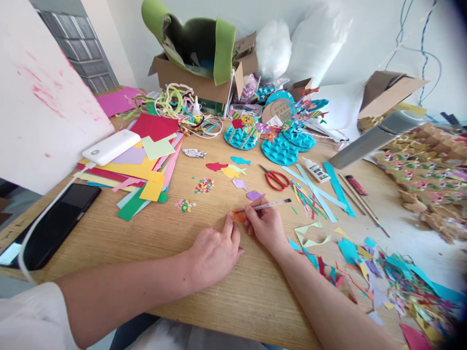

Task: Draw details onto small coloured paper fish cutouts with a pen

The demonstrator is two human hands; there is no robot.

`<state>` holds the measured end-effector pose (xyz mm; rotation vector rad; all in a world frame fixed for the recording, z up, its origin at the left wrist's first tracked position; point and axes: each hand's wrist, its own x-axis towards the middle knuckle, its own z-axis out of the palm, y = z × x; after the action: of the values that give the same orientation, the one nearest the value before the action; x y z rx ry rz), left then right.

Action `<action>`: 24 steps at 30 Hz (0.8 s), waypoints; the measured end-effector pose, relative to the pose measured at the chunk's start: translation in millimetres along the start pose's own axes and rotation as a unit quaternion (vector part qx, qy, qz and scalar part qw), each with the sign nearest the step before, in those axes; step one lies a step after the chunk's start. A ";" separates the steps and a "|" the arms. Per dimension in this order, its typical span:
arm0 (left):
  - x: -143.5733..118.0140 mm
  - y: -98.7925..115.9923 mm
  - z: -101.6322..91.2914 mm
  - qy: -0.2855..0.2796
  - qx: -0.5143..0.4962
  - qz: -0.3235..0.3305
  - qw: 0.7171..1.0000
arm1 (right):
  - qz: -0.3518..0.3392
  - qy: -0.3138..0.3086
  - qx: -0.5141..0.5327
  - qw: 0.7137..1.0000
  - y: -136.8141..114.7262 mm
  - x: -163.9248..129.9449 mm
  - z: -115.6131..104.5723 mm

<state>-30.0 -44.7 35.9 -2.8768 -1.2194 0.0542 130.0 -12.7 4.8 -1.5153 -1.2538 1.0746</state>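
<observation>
In the head view, my right hand [265, 222] pinches a slim pen [272, 204], its tip on a small orange paper fish [239, 215]. My left hand [216, 253] rests on the table, and its outstretched index fingertip presses the edge of that orange piece; the other fingers are partly curled. Just beyond lie a purple paper fish [255, 195], a lilac one [240, 184], a yellow one [230, 172], a red one [216, 166] and a blue one [240, 160]. Red-handled scissors [276, 180] lie open behind my right hand.
Small paper dots [204, 185] lie left of the fish. Stacked coloured paper [153, 170], a power bank [111, 147] and a phone [62, 223] are at left. A glue bottle [315, 169], a grey tumbler [375, 138] and paper scraps [412, 277] occupy the right.
</observation>
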 end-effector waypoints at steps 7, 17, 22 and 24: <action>-0.6 0.3 -1.1 -0.007 0.003 -0.003 1.000 | -0.003 0.004 0.010 1.000 -0.2 -0.3 0.3; -0.3 0.9 -0.7 -0.013 0.001 -0.004 1.000 | -0.002 0.002 0.000 1.000 -1.4 -0.5 0.0; -0.4 0.4 -1.5 -0.008 -0.001 0.001 1.000 | -0.003 0.002 0.005 1.000 -1.7 -0.1 0.2; -0.5 0.3 -1.6 -0.004 -0.001 0.000 1.000 | -0.004 0.000 0.002 1.000 -1.5 0.3 0.0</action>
<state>-30.1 -45.2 37.6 -2.8813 -1.2232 0.0639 129.7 -12.2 6.2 -1.5065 -1.2563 1.0713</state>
